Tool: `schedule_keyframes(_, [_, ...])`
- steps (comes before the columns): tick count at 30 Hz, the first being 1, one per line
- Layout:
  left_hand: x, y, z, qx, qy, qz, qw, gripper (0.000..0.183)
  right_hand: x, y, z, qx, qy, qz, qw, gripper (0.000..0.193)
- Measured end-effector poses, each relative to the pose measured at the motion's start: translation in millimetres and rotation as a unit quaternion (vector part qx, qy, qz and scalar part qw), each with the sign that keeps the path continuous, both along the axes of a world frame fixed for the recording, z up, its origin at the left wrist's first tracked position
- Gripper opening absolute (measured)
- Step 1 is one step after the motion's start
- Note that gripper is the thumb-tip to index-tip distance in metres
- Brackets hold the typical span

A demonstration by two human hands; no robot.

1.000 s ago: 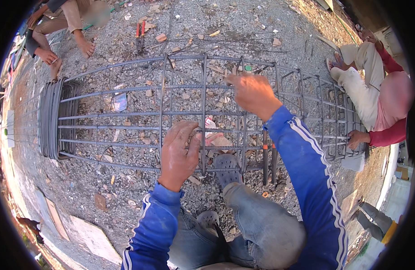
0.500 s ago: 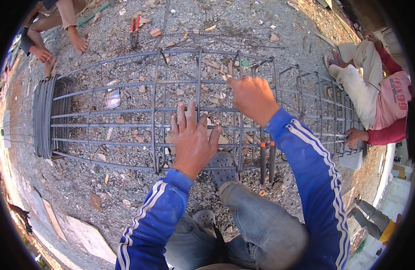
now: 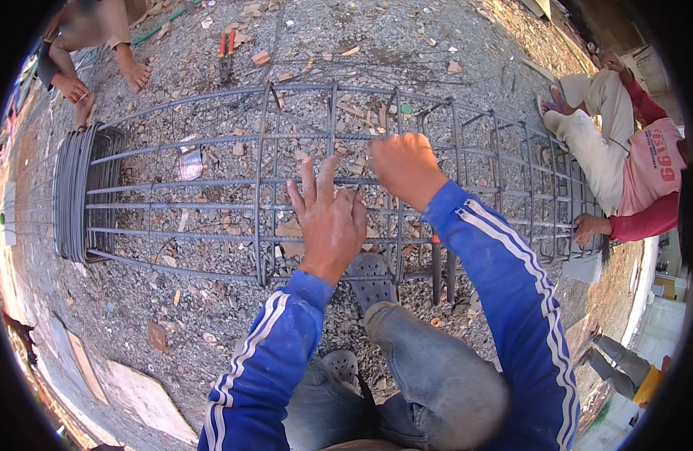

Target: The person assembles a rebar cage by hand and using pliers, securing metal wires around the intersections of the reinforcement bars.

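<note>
A long cage of steel reinforcing bars [image 3: 204, 141] lies across the gravel before me, with square stirrups [image 3: 258, 180] around the bars. My left hand [image 3: 330, 225] is over the near middle of the cage, fingers stretched out and apart, with nothing visible in it. Just to its right, my right hand [image 3: 408, 169] is closed beside a stirrup and a long bar. What its curled fingers hold, if anything, is hidden. A bundle of stirrups [image 3: 70, 197] is packed together at the cage's left end.
Dark-bladed pliers [image 3: 444, 272] stand against the near side, by my shoe [image 3: 370, 279]. Red-handled cutters [image 3: 226, 56] lie beyond the cage. A co-worker in a pink shirt [image 3: 651, 165] touches its right end; another person's foot [image 3: 134, 71] is at the far left. Boards [image 3: 147, 395] lie near left.
My left hand has shifted right, its fingers tilting toward the right hand. My right hand has moved a little left and stays closed.
</note>
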State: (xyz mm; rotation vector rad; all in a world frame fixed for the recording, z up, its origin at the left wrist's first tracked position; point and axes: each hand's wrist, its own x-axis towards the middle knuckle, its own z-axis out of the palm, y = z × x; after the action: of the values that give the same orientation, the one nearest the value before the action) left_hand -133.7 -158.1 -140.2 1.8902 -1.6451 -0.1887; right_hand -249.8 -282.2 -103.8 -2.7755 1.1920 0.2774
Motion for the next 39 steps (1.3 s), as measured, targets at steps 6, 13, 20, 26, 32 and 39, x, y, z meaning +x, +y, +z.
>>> schedule_keyframes(6, [21.6,6.8,20.5,-0.04,-0.015,-0.026,0.999,0.012,31.5,-10.5,-10.3,0.119,-0.017,-0.049,0.991,0.024])
schedule_keyframes(13, [38.7,5.7,28.2,-0.057,0.078,-0.046,0.994,0.008,27.5,3.7,-15.1,0.15,-0.154,-0.04,0.976,0.022])
schedule_keyframes(20, [52.6,-11.3,25.8,-0.101,0.05,-0.008,0.994,0.008,26.6,6.5,-15.1,0.156,-0.187,-0.024,0.969,0.024])
schedule_keyframes(26, [66.6,-25.6,14.1,-0.04,0.086,0.024,0.995,0.01,21.7,14.9,-15.0,0.184,-0.238,-0.053,0.952,0.035])
schedule_keyframes(32, [69.6,-30.3,17.2,-0.058,0.099,0.025,0.993,0.011,24.5,11.0,-6.2,0.213,-0.235,-0.072,0.946,0.04])
schedule_keyframes(39, [55.3,-16.5,14.2,-0.114,0.1,0.091,0.984,0.015,28.1,23.5,-18.4,0.176,-0.234,-0.137,0.946,0.038])
